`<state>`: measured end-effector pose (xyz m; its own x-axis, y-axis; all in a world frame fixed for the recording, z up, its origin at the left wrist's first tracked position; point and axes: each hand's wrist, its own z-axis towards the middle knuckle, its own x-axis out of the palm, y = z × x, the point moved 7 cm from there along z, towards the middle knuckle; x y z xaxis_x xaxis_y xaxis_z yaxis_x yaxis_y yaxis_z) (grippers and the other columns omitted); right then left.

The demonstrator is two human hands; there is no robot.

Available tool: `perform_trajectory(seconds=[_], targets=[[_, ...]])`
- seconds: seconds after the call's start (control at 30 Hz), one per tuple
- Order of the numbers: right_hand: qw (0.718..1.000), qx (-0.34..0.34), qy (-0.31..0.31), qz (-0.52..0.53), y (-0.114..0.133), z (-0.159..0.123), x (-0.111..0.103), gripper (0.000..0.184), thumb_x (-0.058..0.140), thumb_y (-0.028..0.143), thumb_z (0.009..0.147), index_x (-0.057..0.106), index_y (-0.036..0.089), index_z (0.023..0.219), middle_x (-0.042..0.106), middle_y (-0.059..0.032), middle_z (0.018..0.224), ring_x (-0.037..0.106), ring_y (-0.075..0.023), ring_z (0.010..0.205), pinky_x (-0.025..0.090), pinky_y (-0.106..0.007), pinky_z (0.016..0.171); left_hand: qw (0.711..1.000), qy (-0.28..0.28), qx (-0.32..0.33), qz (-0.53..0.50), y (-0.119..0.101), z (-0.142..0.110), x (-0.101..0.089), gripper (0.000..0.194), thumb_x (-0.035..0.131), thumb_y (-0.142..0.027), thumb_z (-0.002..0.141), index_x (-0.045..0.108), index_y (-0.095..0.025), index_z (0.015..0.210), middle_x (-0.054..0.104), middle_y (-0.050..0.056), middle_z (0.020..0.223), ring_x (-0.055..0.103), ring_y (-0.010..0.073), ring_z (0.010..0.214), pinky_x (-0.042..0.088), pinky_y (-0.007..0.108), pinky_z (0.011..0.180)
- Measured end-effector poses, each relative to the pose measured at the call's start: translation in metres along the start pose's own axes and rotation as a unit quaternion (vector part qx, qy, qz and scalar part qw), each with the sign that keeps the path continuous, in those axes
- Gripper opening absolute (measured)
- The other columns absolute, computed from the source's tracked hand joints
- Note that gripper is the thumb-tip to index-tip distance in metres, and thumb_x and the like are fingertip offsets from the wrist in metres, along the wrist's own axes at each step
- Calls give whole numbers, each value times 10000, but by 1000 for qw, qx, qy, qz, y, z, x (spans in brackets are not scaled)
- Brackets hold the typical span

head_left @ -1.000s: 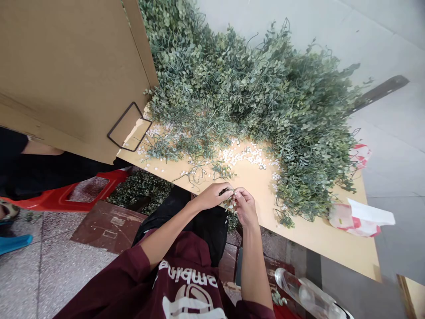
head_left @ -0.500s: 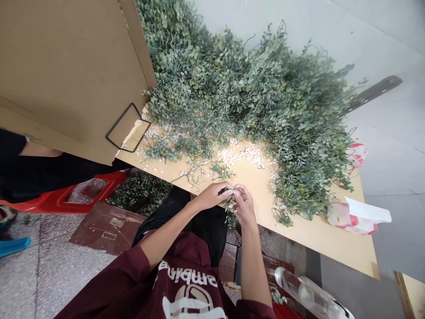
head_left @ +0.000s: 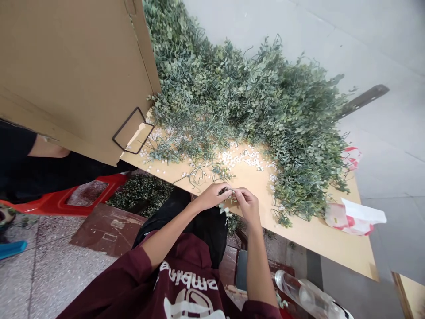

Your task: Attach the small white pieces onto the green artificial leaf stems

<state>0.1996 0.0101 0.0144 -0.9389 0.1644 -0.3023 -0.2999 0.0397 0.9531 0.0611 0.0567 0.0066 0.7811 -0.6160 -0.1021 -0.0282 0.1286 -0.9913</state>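
One small leafy sprig point(head_left: 225, 209) is held between both hands, just off the table's point(head_left: 305, 232) near edge. Left hand point(head_left: 212, 196): thumb and fingers pinched on it. Right hand point(head_left: 248, 204): fingertips closed on its thin stem, probably; detail small here. Versus the earlier frame: right fingers more curled together, pale leaves hanging further left. Beyond the hands, loose wiry stems point(head_left: 198, 173), then white flat discs point(head_left: 245, 158), roundish, scattered over smooth tan board. Behind: dense pile of grey-green foliage point(head_left: 259, 88), small rounded leaves. Left side: matte brown cardboard point(head_left: 76, 75), dark rectangular wire loop point(head_left: 114, 136) against it. Right side: crumpled red-and-white bag point(head_left: 348, 219).
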Motion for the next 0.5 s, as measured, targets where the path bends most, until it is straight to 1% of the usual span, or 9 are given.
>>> perform_trajectory(seconds=[0.03, 0.07, 0.13, 0.17, 0.23, 0.3, 0.37, 0.43, 0.5], targets=[[999, -9, 22, -27, 4, 7, -3, 337, 600, 488, 894, 710, 170, 891, 646, -53, 828, 586, -156, 745, 480, -259, 695, 1000, -7, -1, -7, -1, 0, -1, 266, 492, -397, 912, 582, -155, 849, 567, 3, 773, 524, 137, 751, 401, 227, 697], [998, -14, 28, -48, 8, 17, -7, 355, 572, 496, 908, 713, 170, 913, 646, -54, 831, 584, -155, 736, 476, -258, 690, 1000, -16, -2, -18, -3, -1, -2, 266, 492, -403, 914, 579, -158, 860, 563, 2, 774, 523, 134, 745, 405, 226, 696], [997, -16, 6, -74, 12, 40, -15, 371, 543, 498, 920, 691, 174, 1026, 644, -53, 842, 583, -154, 714, 468, -253, 668, 998, -32, -17, -55, -4, -2, -4, 270, 485, -430, 925, 563, -172, 914, 539, -14, 759, 504, 114, 674, 404, 220, 649], [996, -15, 1, -90, 13, 53, -15, 374, 552, 491, 912, 673, 176, 1074, 641, -50, 837, 582, -155, 704, 463, -250, 654, 996, -36, -30, -79, -3, -3, -3, 275, 478, -448, 931, 548, -183, 948, 519, -27, 731, 484, 103, 618, 395, 216, 611], [987, -19, 17, -156, 13, 78, -8, 340, 550, 445, 911, 646, 182, 1105, 644, -43, 851, 581, -150, 701, 450, -240, 653, 991, -42, -50, -119, 0, -5, -2, 284, 471, -476, 936, 512, -203, 998, 477, -55, 660, 451, 92, 526, 380, 214, 556], [962, -21, 47, -269, 11, 99, 4, 247, 535, 355, 915, 640, 186, 1062, 636, -25, 821, 572, -140, 707, 426, -224, 663, 988, -58, -47, -138, 2, -5, -3, 282, 497, -479, 924, 488, -206, 996, 460, -68, 612, 474, 101, 516, 399, 219, 569], [932, -16, 65, -355, 10, 114, 13, 152, 541, 273, 899, 638, 178, 968, 616, -14, 759, 550, -135, 688, 392, -217, 659, 985, -82, -34, -145, 5, -4, -5, 285, 539, -471, 904, 483, -202, 978, 468, -66, 614, 503, 110, 560, 421, 224, 607], [916, -7, 65, -395, 12, 123, 15, 86, 555, 215, 875, 624, 164, 888, 605, -23, 729, 529, -139, 671, 356, -219, 646, 984, -102, -25, -146, 7, -4, -8, 305, 580, -474, 882, 499, -194, 972, 485, -53, 669, 506, 109, 616, 428, 223, 640], [908, 1, 56, -415, 16, 125, 12, 58, 561, 184, 861, 611, 156, 863, 613, -45, 742, 527, -149, 679, 329, -222, 636, 984, -116, -19, -131, 9, -3, -12, 328, 606, -477, 867, 543, -186, 1005, 521, -27, 764, 514, 115, 691, 439, 229, 690]])
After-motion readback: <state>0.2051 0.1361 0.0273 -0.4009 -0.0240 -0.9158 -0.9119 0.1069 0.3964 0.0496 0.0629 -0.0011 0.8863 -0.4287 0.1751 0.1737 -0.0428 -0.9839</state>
